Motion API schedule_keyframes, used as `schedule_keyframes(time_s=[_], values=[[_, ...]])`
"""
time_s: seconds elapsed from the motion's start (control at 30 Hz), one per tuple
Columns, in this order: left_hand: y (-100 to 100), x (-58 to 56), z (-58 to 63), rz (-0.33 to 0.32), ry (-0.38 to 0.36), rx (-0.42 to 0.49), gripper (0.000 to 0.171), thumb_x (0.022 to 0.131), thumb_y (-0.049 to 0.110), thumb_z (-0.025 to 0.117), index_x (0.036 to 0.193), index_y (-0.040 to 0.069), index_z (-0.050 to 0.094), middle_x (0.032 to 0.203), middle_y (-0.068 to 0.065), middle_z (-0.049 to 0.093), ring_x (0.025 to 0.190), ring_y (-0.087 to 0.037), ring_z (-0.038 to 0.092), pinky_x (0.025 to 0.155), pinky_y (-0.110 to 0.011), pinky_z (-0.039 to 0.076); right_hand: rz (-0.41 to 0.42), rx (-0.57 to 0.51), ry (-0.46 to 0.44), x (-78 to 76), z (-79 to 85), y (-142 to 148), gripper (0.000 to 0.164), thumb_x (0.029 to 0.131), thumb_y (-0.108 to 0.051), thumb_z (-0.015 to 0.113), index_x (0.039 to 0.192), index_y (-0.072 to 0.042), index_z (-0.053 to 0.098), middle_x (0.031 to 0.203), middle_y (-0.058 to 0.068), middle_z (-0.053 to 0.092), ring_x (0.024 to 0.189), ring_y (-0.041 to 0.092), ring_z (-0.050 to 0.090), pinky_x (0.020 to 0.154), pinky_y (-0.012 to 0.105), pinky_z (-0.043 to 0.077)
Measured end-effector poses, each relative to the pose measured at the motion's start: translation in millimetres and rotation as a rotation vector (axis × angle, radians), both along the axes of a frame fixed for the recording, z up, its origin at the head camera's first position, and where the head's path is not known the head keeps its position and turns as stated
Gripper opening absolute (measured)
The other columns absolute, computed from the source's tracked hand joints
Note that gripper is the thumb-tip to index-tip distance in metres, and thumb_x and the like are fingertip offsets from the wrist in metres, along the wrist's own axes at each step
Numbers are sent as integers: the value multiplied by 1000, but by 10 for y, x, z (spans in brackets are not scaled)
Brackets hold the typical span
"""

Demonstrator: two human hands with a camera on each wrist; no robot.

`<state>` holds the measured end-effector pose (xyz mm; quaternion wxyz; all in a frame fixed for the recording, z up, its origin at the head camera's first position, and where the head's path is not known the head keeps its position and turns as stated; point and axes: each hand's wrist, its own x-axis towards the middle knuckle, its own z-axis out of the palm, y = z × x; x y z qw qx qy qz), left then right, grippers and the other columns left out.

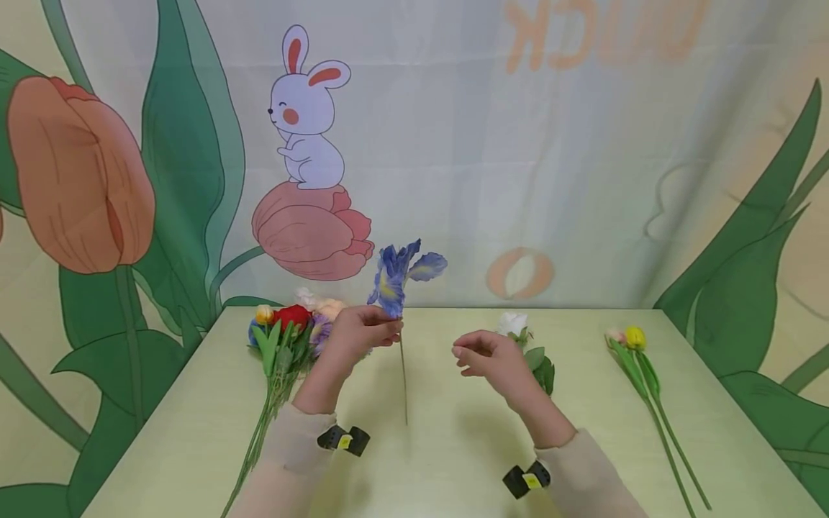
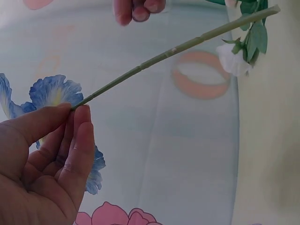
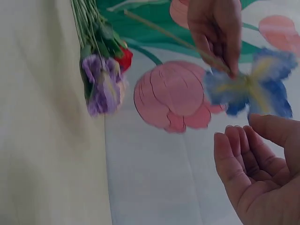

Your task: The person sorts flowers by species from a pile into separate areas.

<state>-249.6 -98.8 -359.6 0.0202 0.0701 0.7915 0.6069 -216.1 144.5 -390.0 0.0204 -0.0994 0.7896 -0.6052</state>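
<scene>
one blue iris (image 1: 392, 284) is standing upright above worktop (image 1: 447, 460) toward far edge, stem (image 1: 404, 378) pointing down; left hand (image 1: 364, 334) is pinching below bloom; right hand (image 1: 495, 360) is hovering rightward, fingers slightly apart, gripping nothing.

The blue flower (image 1: 391, 283) looks like matt, ruffled cloth, its stem (image 2: 173, 50) smooth plastic; the table (image 1: 447, 453) looks smooth, the backdrop (image 1: 421, 144) creased cloth.

Pale backdrop (image 1: 440, 144) hangs behind yellow-green surface (image 1: 447, 453). Printed white rabbit (image 1: 314, 158) sits on pink tulip (image 1: 301, 234); large orange tulip (image 1: 78, 173) far left; faint orange lettering (image 1: 591, 29) upper right.
</scene>
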Motion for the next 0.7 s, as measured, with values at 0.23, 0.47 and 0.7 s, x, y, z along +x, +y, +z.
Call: schedule_keyframes(time_s=[0.23,0.47,0.7], values=[[129,17,-41,-26,17,8,21,95,8,69,106,-10,73,97,-20,77,75,-8,72,85,-36,64,23,-42,-15,12,-41,-294,25,98,-11,66,114,8,68,105,22,72,83,12,67,79,33,64],[177,30,-69,-43,10,17,20,95,7,68,105,-10,73,95,-19,76,75,-7,71,84,-35,64,35,-34,-30,-7,-86,-397,26,97,-12,68,113,8,69,97,17,73,82,13,67,78,34,64],[230,31,-86,-44,-6,26,20,95,7,69,105,-9,73,97,-21,76,74,-7,70,84,-35,64,59,-21,-46,-44,-144,-416,27,97,-10,66,114,11,67,102,22,73,80,10,66,78,34,64]])
